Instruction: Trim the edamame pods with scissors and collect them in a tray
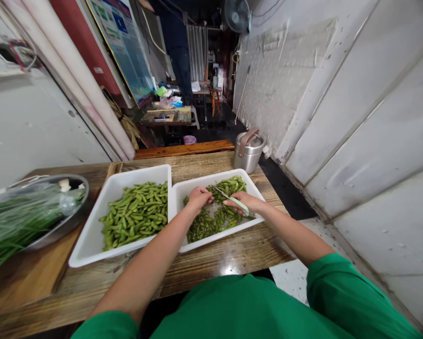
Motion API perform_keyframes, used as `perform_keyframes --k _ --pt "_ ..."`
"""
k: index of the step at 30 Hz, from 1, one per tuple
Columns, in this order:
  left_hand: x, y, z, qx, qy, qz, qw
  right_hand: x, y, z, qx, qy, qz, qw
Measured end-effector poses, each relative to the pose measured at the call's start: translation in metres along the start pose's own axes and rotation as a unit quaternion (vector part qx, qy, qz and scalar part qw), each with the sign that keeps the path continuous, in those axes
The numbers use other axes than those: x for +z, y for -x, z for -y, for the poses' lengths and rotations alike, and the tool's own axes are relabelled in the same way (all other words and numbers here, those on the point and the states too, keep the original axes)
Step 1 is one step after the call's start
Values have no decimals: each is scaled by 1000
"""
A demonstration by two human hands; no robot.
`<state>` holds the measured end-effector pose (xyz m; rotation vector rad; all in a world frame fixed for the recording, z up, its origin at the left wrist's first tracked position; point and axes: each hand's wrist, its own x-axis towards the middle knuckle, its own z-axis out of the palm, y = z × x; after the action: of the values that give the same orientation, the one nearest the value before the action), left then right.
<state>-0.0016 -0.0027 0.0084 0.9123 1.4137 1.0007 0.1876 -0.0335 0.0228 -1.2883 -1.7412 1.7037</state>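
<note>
Two white trays sit side by side on a wooden table. The left tray holds a pile of green bean pods. In the right tray lie darker pods. Over the right tray, my left hand is closed with its fingers down among the pods; whether it holds one is hidden. My right hand grips pale green-handled scissors, blades pointing up-left toward my left hand.
A metal bowl with bagged green stalks sits at the table's left. A steel lidded pot stands at the far right corner. A white wall runs along the right. Further back are a bench, cluttered tables and a standing person.
</note>
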Motion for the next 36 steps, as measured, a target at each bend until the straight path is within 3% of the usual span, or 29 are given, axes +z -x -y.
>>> perform_keyframes --k 4,9,11,13,18,21,24,27,30,36 --pt "-2 4 4 48 -172 40 983 -2 -5 -5 -2 -3 -30 1000" --pt "-2 14 11 81 -401 152 900 -3 -4 -5 -6 15 -15 1000" --pt "1 16 15 112 -443 149 877 -2 -3 -4 -2 19 -10 1000" --pt "5 18 18 128 -451 138 872 -2 -2 -2 2 18 -7 1000" --pt "10 16 18 134 -402 128 897 -2 0 0 1 18 4 1000" --pt "9 13 12 102 -285 92 948 -2 0 0 -1 16 1 1000" --pt "6 10 6 13 -120 95 988 -1 0 -1 -1 -3 -13 1000" --pt "3 8 0 -43 6 125 991 1 -1 -1 0 -30 0 1000" --pt "1 7 -3 -65 57 130 988 3 0 0 2 -29 26 999" --pt "-2 9 -4 -39 15 150 988 2 1 -1 0 35 15 999"
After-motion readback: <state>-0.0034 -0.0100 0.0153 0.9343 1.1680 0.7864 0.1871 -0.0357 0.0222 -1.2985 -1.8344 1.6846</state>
